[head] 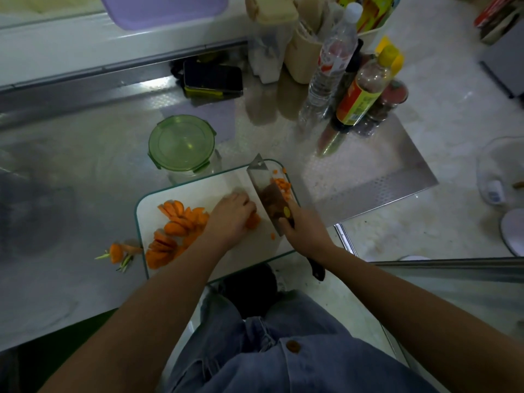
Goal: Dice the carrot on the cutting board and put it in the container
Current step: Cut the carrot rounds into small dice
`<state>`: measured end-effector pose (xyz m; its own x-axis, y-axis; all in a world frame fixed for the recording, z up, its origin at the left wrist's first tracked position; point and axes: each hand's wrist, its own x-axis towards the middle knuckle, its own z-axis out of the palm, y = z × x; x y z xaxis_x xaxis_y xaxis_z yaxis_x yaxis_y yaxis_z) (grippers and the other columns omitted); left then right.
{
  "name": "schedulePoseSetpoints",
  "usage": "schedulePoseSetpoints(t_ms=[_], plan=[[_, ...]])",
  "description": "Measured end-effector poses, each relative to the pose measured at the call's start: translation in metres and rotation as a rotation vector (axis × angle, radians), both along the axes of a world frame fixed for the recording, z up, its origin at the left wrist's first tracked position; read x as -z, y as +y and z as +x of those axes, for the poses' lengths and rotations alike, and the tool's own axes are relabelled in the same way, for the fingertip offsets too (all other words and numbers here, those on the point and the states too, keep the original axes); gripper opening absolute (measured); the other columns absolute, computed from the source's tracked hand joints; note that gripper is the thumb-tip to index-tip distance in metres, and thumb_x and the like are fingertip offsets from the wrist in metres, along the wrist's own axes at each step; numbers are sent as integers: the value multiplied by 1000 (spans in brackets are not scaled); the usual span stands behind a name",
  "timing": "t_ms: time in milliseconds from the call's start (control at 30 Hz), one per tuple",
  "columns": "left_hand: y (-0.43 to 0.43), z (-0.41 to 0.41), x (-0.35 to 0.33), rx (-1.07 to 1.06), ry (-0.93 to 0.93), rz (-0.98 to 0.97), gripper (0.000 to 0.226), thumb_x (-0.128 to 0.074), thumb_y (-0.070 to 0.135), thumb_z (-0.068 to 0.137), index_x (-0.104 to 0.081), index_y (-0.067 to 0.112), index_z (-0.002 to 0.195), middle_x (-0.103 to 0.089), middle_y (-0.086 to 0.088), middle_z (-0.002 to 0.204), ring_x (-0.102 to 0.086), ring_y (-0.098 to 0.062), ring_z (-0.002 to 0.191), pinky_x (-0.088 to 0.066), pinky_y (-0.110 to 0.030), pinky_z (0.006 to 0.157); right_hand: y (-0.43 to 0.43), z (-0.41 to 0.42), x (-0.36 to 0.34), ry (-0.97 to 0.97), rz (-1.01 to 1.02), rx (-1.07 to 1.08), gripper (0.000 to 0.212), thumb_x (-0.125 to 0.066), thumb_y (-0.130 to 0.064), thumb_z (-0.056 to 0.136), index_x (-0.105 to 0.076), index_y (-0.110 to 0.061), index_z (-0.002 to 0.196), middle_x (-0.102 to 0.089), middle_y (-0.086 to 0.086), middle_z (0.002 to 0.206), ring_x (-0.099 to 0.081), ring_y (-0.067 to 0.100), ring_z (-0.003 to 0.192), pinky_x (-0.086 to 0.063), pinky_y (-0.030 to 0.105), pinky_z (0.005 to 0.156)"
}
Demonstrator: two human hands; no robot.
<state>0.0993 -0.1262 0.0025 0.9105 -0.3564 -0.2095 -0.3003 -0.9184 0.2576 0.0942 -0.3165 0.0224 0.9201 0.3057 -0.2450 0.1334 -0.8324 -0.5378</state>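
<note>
Carrot slices (177, 231) are lying fanned across the lower left part of the white cutting board (198, 188), which is sitting at the centre of the frame on a metal counter (85, 165). The left hand (231, 215) is pressing down on a small stack of carrot (253, 221), its fingers curled together over the piece. Just beside it, the right hand (300, 228) is gripping the dark handle of a cleaver (269, 194), fingers wrapped tight around it; the broad blade is standing edge-down on the board, touching the carrot piece. Diced carrot (282, 187) is piling up behind the blade at the board's upper right corner, and one loose cube (272, 236) is lying near the blade's heel. The container (181, 148), a clear jar with its green lid closed, is standing just above the board's upper left edge. Carrot tops (120, 252) with green stems are lying off the board at the left. Bottles (354, 80) are crowding the upper right of the frame, and a dark phone (212, 78) is resting above the container.
</note>
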Motion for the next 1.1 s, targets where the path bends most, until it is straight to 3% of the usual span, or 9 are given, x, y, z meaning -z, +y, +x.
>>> schedulePoseSetpoints(t_ms=[200, 400, 533, 667, 1000, 1100], plan=[[0, -18, -4, -256, 41, 29, 43, -60, 22, 81, -53, 13, 122, -51, -10, 120, -45, -29, 112, -38, -36, 87, 12, -4, -3, -25, -34, -24, 45, -46, -24, 96, -38, -10, 138, -64, 15, 84, -60, 33, 77, -39, 32, 62], [-7, -35, 5, -473, -16, -51, 50, -63, 32, 84, -50, 12, 128, -49, -12, 131, -45, -29, 117, -37, -36, 94, 25, -8, -5, -48, -72, -102, 25, -46, -26, 94, -47, -13, 115, -62, 14, 91, -61, 34, 81, -51, 44, 70], [-5, -38, 7, -522, -28, -81, 27, -59, 16, 86, -63, 10, 112, -56, -12, 118, -51, -30, 106, -40, -36, 84, 25, -9, -8, -44, -124, -176, 22, -46, -25, 94, -45, -13, 112, -60, 13, 91, -60, 34, 79, -51, 44, 68], [-4, -37, 8, -520, -30, -122, 30, -56, 3, 80, -68, 9, 106, -60, -11, 111, -53, -31, 101, -42, -38, 82, 25, -11, -7, -9, -196, -225, 21, -43, -24, 95, -43, -13, 113, -61, 13, 91, -60, 33, 79, -51, 42, 67], [-5, -35, 14, -570, -62, -234, 13, -69, 11, 76, -75, 9, 86, -64, -14, 90, -57, -34, 87, -41, -35, 72, 40, -22, 6, 15, -257, -182, 32, -39, -23, 98, -39, -10, 127, -63, 15, 97, -61, 34, 83, -47, 38, 68], [-5, -36, 12, -587, -57, -240, 11, -70, 12, 76, -75, 9, 86, -63, -13, 89, -57, -32, 84, -39, -33, 69, 43, -16, 5, -5, -237, -161, 28, -39, -24, 98, -41, -9, 122, -63, 16, 92, -60, 35, 79, -42, 36, 61]])
